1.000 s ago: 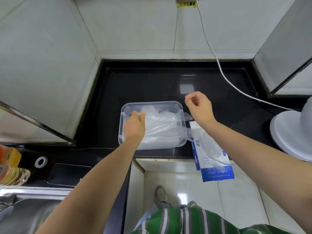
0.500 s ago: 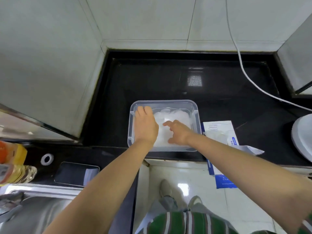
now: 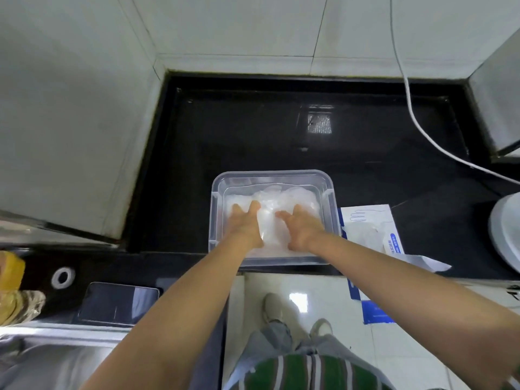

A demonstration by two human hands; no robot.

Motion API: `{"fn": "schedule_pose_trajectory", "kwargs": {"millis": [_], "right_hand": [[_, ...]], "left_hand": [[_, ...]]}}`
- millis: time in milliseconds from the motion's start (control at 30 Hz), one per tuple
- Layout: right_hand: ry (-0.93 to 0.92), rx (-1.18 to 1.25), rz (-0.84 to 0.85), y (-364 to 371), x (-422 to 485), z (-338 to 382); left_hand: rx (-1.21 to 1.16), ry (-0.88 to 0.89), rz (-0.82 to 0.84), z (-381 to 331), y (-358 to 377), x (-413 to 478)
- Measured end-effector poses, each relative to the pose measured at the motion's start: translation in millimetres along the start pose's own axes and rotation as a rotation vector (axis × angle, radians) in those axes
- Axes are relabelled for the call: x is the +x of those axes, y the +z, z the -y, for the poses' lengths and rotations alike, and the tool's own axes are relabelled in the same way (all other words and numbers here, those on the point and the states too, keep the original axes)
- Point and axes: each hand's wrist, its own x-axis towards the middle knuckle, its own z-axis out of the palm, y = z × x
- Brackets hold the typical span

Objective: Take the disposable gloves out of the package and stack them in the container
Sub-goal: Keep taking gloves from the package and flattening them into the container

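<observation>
A clear plastic container stands at the front edge of the black counter. Inside it lies a pile of thin translucent disposable gloves. My left hand lies flat on the left part of the pile, fingers straight. My right hand presses flat on the right part, fingers straight too. Right of the container lies the blue-and-white glove package, torn open and hanging over the counter edge, with a few clear gloves showing in its opening.
A white cable runs across the counter's back right. A white round appliance base stands at the far right. On the lower counter at left lie a phone, a tape roll and an oil bottle.
My right hand came down from above the package into the container and now presses flat on the gloves. My left hand stayed on the pile. The camera moved closer.
</observation>
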Motion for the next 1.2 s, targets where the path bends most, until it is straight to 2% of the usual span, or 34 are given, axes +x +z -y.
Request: {"fn": "schedule_pose_trajectory", "kwargs": {"millis": [167, 233, 300, 400, 467, 567, 667, 767, 833, 867, 900, 967, 1067, 1200], "right_hand": [[-0.042, 0.027, 0.121, -6, -4, -2], [-0.081, 0.131, 0.089, -16, -8, -4], [-0.146, 0.262, -0.086, -26, -11, -7], [-0.260, 0.463, -0.400, -46, -27, -16], [-0.232, 0.558, -0.561, -60, -43, -29], [-0.081, 0.592, -0.691, -70, -64, -61], [0.183, 0.526, -0.608, -60, -88, -102], [0.332, 0.453, -0.261, -40, -103, -136], [0.353, 0.464, 0.001, -26, -113, -146], [0.344, 0.438, 0.054, -21, -118, -147], [0.322, 0.393, 0.039, -17, -119, -148], [0.300, 0.319, -0.122, -10, -121, -149], [0.324, 0.450, -0.291, -2, -121, -151], [0.275, 0.541, -0.168, 10, -125, -159]], "left_hand": [[0.038, -0.029, 0.085, 0, 3, 0], [0.077, -0.032, 0.101, -2, -2, -5], [0.119, -0.008, -0.012, -7, -7, -12], [0.071, 0.025, -0.358, -28, -15, -28], [-0.037, 0.075, -0.531, -48, -21, -40], [-0.122, 0.186, -0.629, -83, -26, -60], [-0.186, 0.307, -0.569, -122, -16, -80], [-0.239, 0.421, -0.452, -153, 3, -99], [-0.214, 0.462, -0.358, -167, 18, -109], [-0.198, 0.458, -0.315, -171, 24, -112], [-0.185, 0.449, -0.271, -175, 31, -114], [-0.150, 0.448, -0.180, -178, 45, -116], [-0.036, 0.478, -0.063, -179, 60, -117], [0.043, 0.451, -0.017, -175, 73, -114]]}}
